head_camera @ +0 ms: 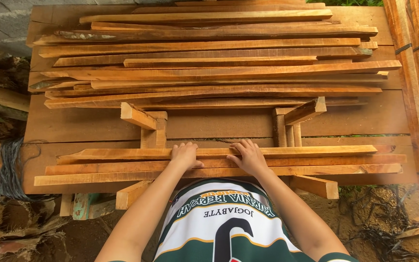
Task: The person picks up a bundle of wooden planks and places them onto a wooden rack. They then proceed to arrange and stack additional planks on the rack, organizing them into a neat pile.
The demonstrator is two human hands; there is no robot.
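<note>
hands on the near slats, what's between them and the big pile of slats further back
In the head view, between the hands and the far pile: two small wooden block supports on bare planks.

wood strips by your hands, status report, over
Left hand and right hand flat on the near strips, no grip closed. Strips lie across two wooden supports. Big slat pile behind, apart from the hands.

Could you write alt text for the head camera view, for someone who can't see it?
Seen from above, a person's left hand and right hand rest flat on three long wooden slats near the edge of a plank table. A bigger pile of slats lies farther back.
</note>
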